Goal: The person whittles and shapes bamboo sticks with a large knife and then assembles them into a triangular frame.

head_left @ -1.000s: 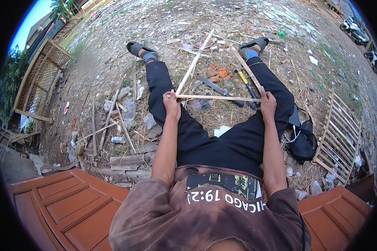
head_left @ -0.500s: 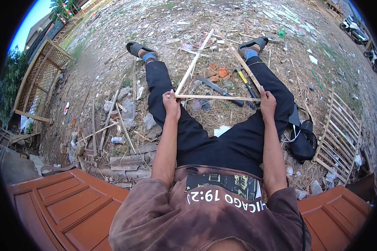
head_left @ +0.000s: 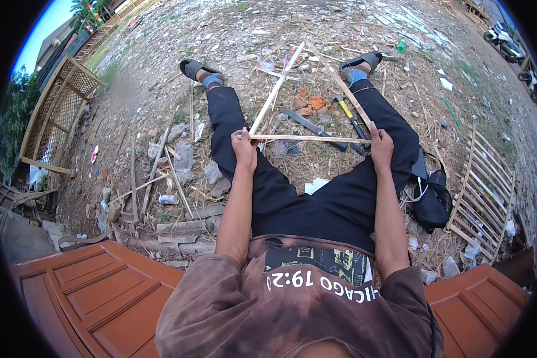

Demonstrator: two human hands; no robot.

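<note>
Thin wooden strips form a triangular frame between my spread legs, its tip pointing away from me. My left hand is closed round the near left corner, where the crosspiece meets the left strip. At the near right corner, my right hand grips the joint of the crosspiece and the right strip. Beneath the frame lie a machete-like knife with a dark handle and a hammer with a yellow and black handle. The crosspiece partly covers both handles.
Orange brick pieces lie inside the triangle. A black bag sits beside my right thigh, with a slatted wooden rack farther right. Loose sticks and a can are at left. Brown panelled doors lie behind me.
</note>
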